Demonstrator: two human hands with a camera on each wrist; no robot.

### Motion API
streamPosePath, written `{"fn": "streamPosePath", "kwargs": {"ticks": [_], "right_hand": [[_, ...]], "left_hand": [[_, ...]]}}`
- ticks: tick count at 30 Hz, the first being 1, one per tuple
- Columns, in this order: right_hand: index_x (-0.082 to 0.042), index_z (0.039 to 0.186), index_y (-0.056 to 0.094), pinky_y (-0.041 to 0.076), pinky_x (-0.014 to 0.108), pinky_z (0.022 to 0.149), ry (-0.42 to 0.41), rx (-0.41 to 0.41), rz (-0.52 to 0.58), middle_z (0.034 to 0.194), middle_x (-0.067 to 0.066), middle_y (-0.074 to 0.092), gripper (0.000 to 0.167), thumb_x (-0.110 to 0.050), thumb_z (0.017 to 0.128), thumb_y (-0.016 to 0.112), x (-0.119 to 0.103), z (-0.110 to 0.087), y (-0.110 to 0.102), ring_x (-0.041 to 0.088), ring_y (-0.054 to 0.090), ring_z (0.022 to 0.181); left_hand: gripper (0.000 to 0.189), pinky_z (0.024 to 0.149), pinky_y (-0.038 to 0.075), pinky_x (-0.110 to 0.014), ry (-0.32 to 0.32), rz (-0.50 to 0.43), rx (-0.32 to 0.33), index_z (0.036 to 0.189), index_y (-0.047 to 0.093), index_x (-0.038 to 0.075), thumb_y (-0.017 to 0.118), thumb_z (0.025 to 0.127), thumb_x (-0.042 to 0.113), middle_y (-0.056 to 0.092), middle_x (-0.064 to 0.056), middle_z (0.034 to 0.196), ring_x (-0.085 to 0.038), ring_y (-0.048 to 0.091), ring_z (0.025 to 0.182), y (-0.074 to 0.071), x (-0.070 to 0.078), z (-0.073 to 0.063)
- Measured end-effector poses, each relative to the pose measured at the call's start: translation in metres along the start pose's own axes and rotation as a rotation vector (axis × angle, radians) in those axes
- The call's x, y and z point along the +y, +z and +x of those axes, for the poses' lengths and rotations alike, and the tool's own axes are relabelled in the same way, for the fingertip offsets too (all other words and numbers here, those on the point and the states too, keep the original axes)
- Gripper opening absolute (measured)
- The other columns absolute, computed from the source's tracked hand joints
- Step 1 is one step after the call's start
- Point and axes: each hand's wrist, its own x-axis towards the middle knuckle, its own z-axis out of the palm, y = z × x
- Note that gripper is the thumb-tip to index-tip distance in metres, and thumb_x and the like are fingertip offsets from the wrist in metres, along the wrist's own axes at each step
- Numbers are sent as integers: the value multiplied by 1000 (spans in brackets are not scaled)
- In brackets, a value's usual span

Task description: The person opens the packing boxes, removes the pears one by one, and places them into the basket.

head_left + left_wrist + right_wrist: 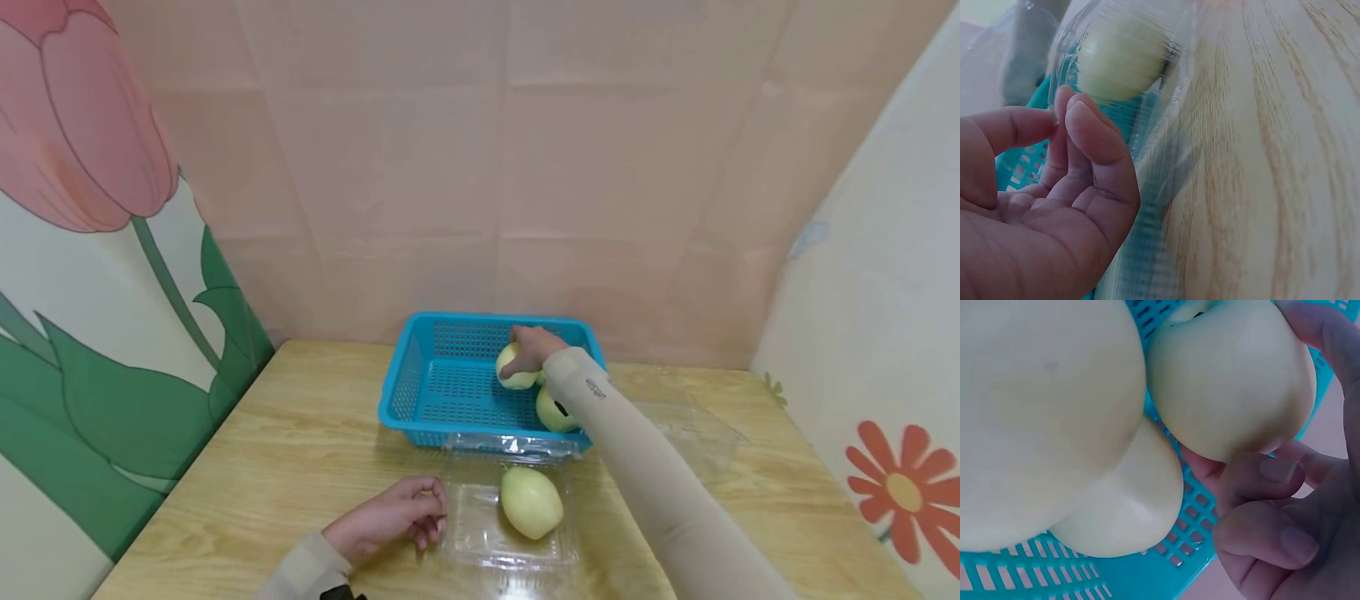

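My right hand (534, 348) reaches into the blue plastic basket (390, 408) and grips a pale yellow pear (510, 377), thumb on one side and fingers round the other. In the right wrist view this pear (1235, 381) sits between the fingertips, with two more pears (1129, 506) beside it in the basket. My left hand (401, 515) pinches the left rim of a clear plastic clamshell box (472, 533) between thumb and forefinger. One pear (531, 502) lies inside that box, just in front of the basket.
More clear plastic packaging (690, 425) lies on the wooden table (315, 400) to the right, partly hidden behind the right sleeve (645, 467). A pinkish cloth backdrop (495, 167) stands behind the basket, with printed flower panels at both sides.
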Motion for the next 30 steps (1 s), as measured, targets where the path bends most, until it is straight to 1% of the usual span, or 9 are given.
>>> {"fn": "streamPosePath", "kwargs": {"ticks": [3,8,14,17,20,24,26,30], "right_hand": [[-12,140,49,50,40,78,-11,16,-13,118,9,61,78,-46,78,81,0,2,5,25,57,97],[-14,142,49,51,43,84,-7,18,-33,125,9,61,77,-47,79,82,-1,1,13,26,58,102],[-15,145,48,50,49,89,-6,41,-46,129,11,61,75,-45,83,78,-3,-1,12,29,58,105],[-13,146,48,49,52,93,-23,52,-35,135,14,58,73,-42,85,77,-3,-2,11,32,58,112],[-12,147,46,46,56,100,-33,52,-5,142,15,54,71,-38,87,75,-2,-4,9,36,54,123],[-10,146,46,42,58,105,-53,29,44,145,15,52,66,-34,90,73,-3,-10,2,38,49,131],[-8,144,47,42,57,105,-68,14,58,146,15,51,63,-33,92,71,-5,-15,-4,37,48,132],[-4,144,45,44,54,105,-133,4,57,147,18,49,61,-31,95,67,-10,-29,-15,37,49,132]], "left_hand": [[7,58,49,-23,1,3,-6,95,55,3,53,97,10,62,-4,80,-13,57,69,0,0,-2],[7,59,49,-23,-3,3,-19,95,55,3,54,97,10,63,-3,81,-12,57,69,1,0,-6],[8,58,49,-22,5,-6,-18,96,54,3,53,98,10,62,-4,81,-12,57,69,2,1,-5],[7,58,49,-22,1,-3,-17,96,54,3,53,98,9,62,-4,81,-12,57,69,2,2,-6],[6,58,49,-22,-9,-8,-19,95,55,4,53,98,10,62,-4,81,-12,57,69,3,2,-7],[6,58,49,-22,-13,-19,-21,95,55,5,53,98,10,62,-4,81,-13,57,69,3,0,-6],[6,58,49,-22,-14,-24,-23,95,55,5,53,98,11,62,-4,82,-13,57,69,3,-1,-6],[6,58,49,-21,-18,-29,-33,95,55,6,53,98,12,63,-3,82,-11,57,70,3,-1,-7]]}}
